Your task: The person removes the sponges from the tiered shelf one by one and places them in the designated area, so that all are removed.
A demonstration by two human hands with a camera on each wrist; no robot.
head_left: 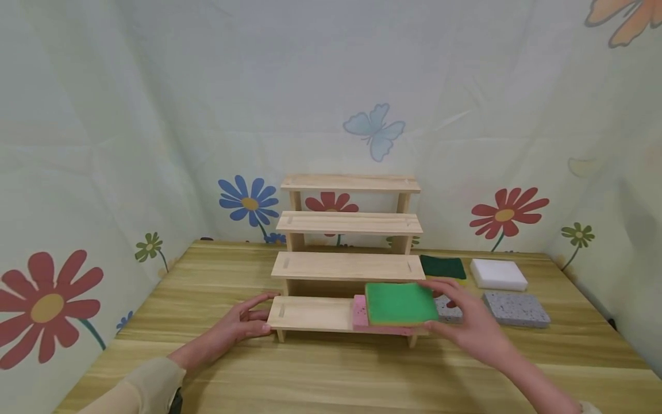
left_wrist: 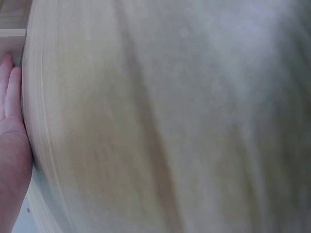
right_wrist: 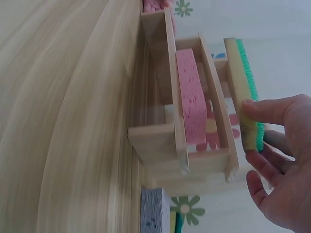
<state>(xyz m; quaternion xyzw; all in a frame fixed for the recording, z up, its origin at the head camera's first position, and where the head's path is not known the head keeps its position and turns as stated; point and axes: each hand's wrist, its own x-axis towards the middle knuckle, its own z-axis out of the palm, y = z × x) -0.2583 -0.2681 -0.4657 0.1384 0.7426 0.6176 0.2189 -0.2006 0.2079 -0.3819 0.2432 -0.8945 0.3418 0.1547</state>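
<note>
My right hand [head_left: 470,319] pinches a green-and-yellow scouring sponge [head_left: 400,303] between thumb and fingers. Seen from the right wrist, that sponge [right_wrist: 243,92] is held apart from a pink sponge [right_wrist: 192,97], which lies on the lowest step of a wooden tiered rack [head_left: 312,313]. In the head view the green sponge covers most of the pink one. My left hand [head_left: 240,322] holds the left end of the lowest step, thumb at its front corner and index finger toward the back. Only part of this hand [left_wrist: 12,121] enters the left wrist view.
Right of the rack lie a dark green and yellow sponge [head_left: 443,268], a white sponge [head_left: 499,274] and a grey speckled sponge [head_left: 517,309]. Another grey sponge [head_left: 449,310] is partly hidden behind my right hand. A flowered cloth [head_left: 450,103] hangs behind the wooden table [head_left: 331,376].
</note>
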